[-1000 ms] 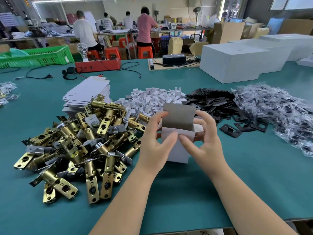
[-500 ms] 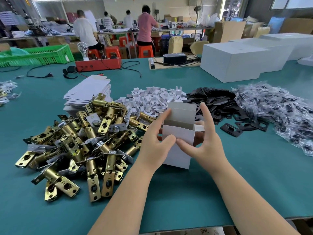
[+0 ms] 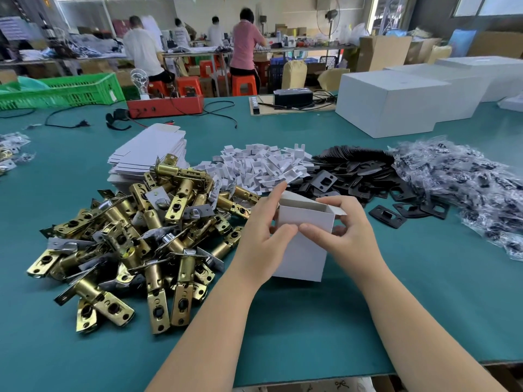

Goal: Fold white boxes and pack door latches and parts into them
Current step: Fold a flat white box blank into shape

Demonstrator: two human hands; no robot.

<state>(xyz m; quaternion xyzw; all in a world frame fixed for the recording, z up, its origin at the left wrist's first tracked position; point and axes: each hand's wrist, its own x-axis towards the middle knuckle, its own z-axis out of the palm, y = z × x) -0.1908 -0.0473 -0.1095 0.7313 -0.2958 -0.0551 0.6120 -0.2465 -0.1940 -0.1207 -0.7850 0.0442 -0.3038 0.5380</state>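
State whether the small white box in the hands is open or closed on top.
Open: the small white box shows its hollow inside, lid flap raised.

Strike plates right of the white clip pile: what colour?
Black, matte-looking. The strike plates show best in the head view, the only one here.

Matt white card box [image 3: 302, 244], shiny brass-toned metal latches [image 3: 135, 239].
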